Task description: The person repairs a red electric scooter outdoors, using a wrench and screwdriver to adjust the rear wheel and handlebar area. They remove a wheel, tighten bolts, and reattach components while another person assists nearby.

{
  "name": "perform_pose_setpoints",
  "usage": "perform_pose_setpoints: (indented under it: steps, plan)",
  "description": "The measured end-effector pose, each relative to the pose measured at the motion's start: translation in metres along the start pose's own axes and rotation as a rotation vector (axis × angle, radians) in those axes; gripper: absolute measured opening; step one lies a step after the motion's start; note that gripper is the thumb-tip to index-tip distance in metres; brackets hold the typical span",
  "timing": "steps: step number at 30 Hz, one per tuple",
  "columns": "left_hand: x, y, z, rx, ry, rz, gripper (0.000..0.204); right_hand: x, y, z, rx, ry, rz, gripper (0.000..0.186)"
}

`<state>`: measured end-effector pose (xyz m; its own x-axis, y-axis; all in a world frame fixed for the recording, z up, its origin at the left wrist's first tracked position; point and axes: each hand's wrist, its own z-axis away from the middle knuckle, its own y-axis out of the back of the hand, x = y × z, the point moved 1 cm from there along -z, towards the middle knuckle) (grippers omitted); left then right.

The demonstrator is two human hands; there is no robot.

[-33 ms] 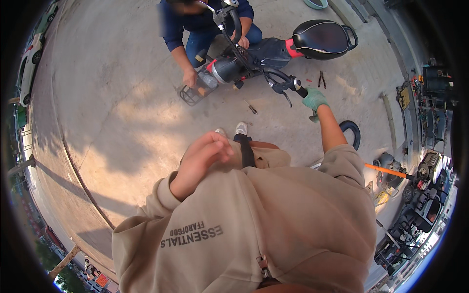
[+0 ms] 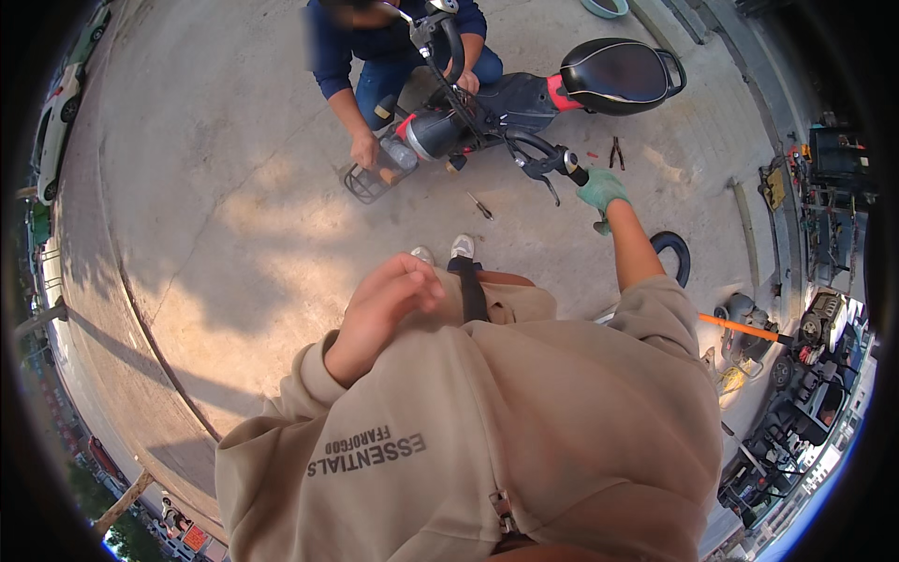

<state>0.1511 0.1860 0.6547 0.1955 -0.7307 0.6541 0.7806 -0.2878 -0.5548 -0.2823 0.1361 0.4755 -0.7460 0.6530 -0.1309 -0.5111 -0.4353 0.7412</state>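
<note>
Pale concrete ground (image 2: 253,103) spreads through the scene, sunlit in patches with soft shadow at the left, where parked cars (image 2: 61,136) line the far edge; machines and parts (image 2: 819,323) crowd the right side. Just beyond the person stands a black scooter (image 2: 520,103) with red panels, its seat (image 2: 618,75) toward the right and a wire rack (image 2: 365,183) at its left end. The right grip (image 2: 604,190), in a green glove, is closed around the outer end of the near handlebar (image 2: 526,139), the arm stretched forward. The left grip (image 2: 389,292) is bare and raised before the beige hoodie (image 2: 590,412), well apart from the scooter, its fingers loosely bent and slightly blurred, nothing seen in it. On the far side a co-worker (image 2: 403,61) in dark blue crouches close to the scooter, one hand (image 2: 363,148) at the rack; whether it touches is unclear. A screwdriver (image 2: 481,206) lies on the ground nearer than the scooter, and pliers (image 2: 616,153) lie farther right, beyond the gloved hand. A black tyre (image 2: 682,258) rests right of the outstretched forearm, near an orange pole (image 2: 744,328).
</note>
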Motion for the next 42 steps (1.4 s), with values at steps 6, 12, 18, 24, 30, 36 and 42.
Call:
perform_pose_setpoints:
  steps: [6,12,18,24,30,36,42]
  plan:
    - [-0.001,0.020,0.006,0.054,-0.017,0.027,0.018,-0.015,-0.005,-0.018,-0.070,-0.012,0.150,0.040]
    - [-0.001,0.029,0.008,0.044,-0.004,0.032,0.017,-0.018,-0.008,-0.017,-0.073,-0.076,0.142,0.041]
    - [0.007,0.036,0.006,0.032,-0.013,0.032,0.017,-0.019,-0.012,-0.012,0.006,-0.026,0.172,0.036]
    - [0.008,0.039,0.006,0.020,-0.009,0.038,0.016,-0.024,-0.010,-0.003,-0.039,-0.064,0.131,0.035]
    - [0.010,0.041,0.001,0.021,-0.006,0.036,0.016,-0.033,-0.008,0.008,-0.080,-0.082,0.109,0.034]
    - [0.010,0.038,-0.004,0.000,0.003,0.046,0.015,-0.039,-0.013,0.029,-0.156,-0.099,0.049,0.036]
    - [0.006,0.032,-0.008,-0.029,-0.003,0.052,0.014,-0.047,-0.017,0.050,-0.206,-0.068,-0.015,0.045]
